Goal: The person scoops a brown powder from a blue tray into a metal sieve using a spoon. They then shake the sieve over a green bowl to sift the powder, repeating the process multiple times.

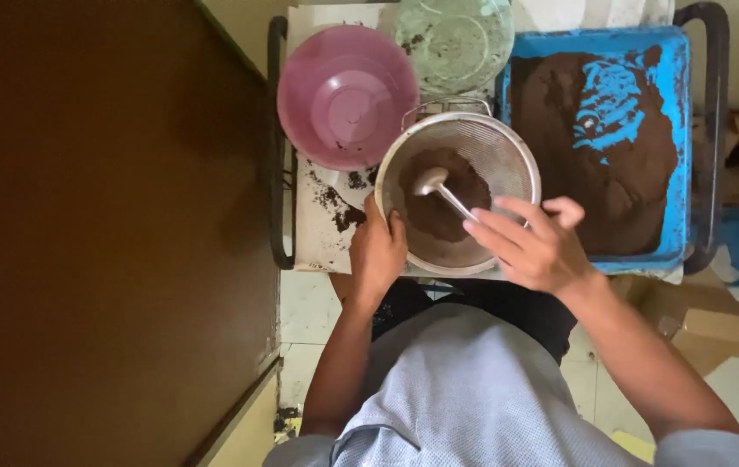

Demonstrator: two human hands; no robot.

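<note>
A round metal mesh sieve (508, 154) sits on the trolley top with a heap of dark brown powder (439, 212) inside it. My left hand (378, 252) grips the sieve's near left rim. My right hand (535, 244) holds the handle of a metal spoon (440, 188), whose bowl rests in the powder near the sieve's middle.
A pink plastic bowl (345, 95) stands left of the sieve, and a pale green lid or dish (456, 39) behind it. A blue tray (681, 130) of the same brown powder (637, 186) lies on the right. Spilled powder dots the white paper (322, 229). A brown panel (110, 225) fills the left.
</note>
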